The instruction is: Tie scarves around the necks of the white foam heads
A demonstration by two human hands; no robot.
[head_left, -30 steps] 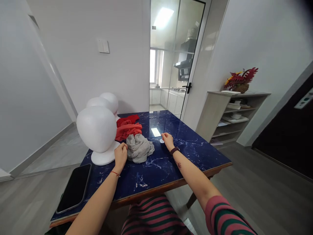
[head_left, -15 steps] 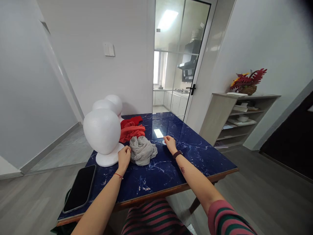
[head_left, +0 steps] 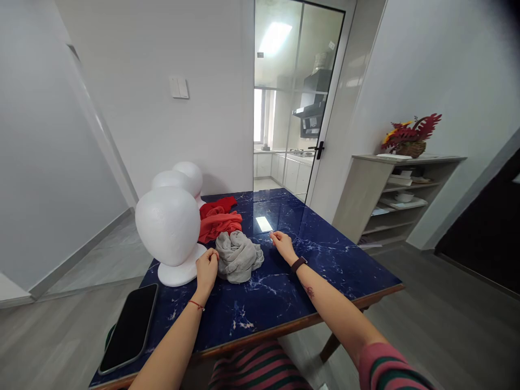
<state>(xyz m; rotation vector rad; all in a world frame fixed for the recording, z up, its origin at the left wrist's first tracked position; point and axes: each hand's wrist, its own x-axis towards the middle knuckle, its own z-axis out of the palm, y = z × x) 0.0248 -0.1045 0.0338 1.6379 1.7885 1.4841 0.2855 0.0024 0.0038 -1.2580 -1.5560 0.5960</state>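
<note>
While the left hand (head_left: 207,266) curls closed beside grey cloth (head_left: 239,259) and the right hand (head_left: 283,245) pinches together, a basket (head_left: 414,149) holds leaves (head_left: 427,128).

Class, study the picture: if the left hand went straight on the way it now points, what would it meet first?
Most likely the grey cloth, bunched just ahead of the left hand; whether they already touch is hard to tell.
</note>
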